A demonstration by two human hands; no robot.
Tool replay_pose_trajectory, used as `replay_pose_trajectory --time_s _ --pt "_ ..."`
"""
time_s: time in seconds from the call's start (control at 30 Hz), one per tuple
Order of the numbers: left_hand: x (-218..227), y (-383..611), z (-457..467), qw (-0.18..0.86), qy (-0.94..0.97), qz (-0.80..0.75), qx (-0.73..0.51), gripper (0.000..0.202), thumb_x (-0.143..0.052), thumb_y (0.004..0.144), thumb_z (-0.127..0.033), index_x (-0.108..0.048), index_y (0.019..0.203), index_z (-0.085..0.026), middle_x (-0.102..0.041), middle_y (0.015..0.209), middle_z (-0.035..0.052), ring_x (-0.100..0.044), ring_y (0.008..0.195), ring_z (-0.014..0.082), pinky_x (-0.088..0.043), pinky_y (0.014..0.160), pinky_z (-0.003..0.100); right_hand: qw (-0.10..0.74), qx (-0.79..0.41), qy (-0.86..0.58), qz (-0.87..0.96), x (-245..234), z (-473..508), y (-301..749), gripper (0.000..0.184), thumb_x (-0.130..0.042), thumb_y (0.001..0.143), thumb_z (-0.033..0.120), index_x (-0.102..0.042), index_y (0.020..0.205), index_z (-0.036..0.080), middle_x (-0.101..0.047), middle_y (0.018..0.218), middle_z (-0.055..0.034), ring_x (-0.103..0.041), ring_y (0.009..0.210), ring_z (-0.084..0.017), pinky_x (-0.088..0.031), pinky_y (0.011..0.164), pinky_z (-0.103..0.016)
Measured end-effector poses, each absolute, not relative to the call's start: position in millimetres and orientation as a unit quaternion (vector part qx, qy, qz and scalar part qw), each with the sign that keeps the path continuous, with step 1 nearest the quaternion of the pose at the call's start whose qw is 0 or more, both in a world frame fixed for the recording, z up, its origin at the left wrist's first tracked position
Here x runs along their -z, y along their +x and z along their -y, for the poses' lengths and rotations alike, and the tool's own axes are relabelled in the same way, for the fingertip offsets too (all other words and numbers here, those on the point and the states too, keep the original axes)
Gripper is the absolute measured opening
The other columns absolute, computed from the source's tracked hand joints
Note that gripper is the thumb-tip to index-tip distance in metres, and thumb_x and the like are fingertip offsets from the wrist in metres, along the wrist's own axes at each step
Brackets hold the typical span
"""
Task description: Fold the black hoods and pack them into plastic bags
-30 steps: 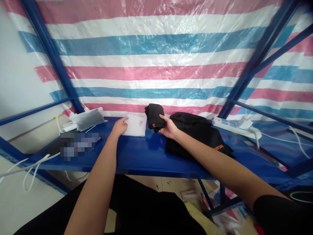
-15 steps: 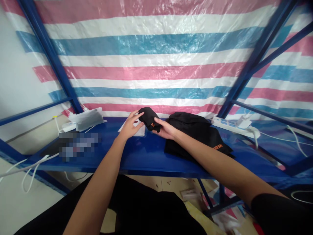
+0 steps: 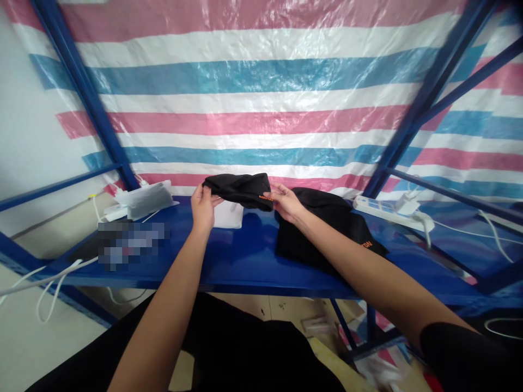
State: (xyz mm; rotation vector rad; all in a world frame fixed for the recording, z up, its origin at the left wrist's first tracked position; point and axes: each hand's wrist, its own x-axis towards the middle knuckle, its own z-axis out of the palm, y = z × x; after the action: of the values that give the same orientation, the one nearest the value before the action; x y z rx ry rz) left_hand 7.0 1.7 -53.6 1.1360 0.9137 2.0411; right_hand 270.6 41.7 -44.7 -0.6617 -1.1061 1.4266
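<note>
Between my two hands a black cloth item (image 3: 239, 189) with small orange lettering is stretched out sideways above the shelf; its exact kind does not show. My left hand (image 3: 204, 204) pinches its left end. The lettered right end is gripped between the thumb and fingers of my right hand (image 3: 288, 201). Behind and below the cloth lies a white flat object (image 3: 229, 215), partly covered from view. A larger black cloth pile (image 3: 327, 218), also with orange lettering, rests to the right, partly hidden by my right forearm.
The blue metal shelf (image 3: 245, 261) has upright posts at both sides. A white power strip (image 3: 392, 212) with plugs lies on the right. White papers (image 3: 149, 198), cables and a dark item (image 3: 96, 239) sit on the left. Striped plastic sheeting (image 3: 253, 125) hangs behind.
The bunched black cloth has been drawn out into a wide strip. My left hand moved left and now grips one end; my right hand shifted slightly right and up.
</note>
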Motion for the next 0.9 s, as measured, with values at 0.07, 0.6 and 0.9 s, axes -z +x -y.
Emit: replay_pose_trajectory --time_s 0.07,0.6,0.9 --pt "48 19 -4 0.362 0.393 -0.315 -0.784 0.031 -0.067 0.104 -0.05 -0.067 0.116 -0.022 -0.078 0.115 0.0124 -0.081 0.097 0.0267 -0.067 0.087 0.042 0.583 -0.588 -0.282 0.484 30 -46 279 0.048 -0.093 0.071 0.012 -0.073 0.113 0.022 -0.082 0.089 -0.0003 -0.077 0.075 -0.018 -0.064 0.069 -0.03" --pt "-54 72 -5 0.352 0.498 -0.3 -0.733 0.032 -0.074 0.104 -0.049 -0.073 0.11 -0.017 -0.078 0.109 0.0096 -0.076 0.117 0.0363 -0.068 0.087 0.047 0.499 -0.366 -0.27 0.738 -68 24 337 0.064 -0.101 0.072 0.023 -0.076 0.131 0.024 -0.079 0.112 -0.0071 -0.077 0.104 -0.027 -0.069 0.087 -0.04" --pt "-106 86 46 0.373 0.559 -0.223 -0.706 0.036 -0.077 0.101 -0.053 -0.072 0.113 -0.02 -0.079 0.114 0.007 -0.075 0.124 0.0313 -0.063 0.101 0.043 0.347 -0.314 -0.231 0.853 -13 29 313 0.03 -0.087 0.085 0.034 -0.082 0.112 0.021 -0.084 0.111 -0.0036 -0.079 0.103 -0.029 -0.066 0.098 -0.047"
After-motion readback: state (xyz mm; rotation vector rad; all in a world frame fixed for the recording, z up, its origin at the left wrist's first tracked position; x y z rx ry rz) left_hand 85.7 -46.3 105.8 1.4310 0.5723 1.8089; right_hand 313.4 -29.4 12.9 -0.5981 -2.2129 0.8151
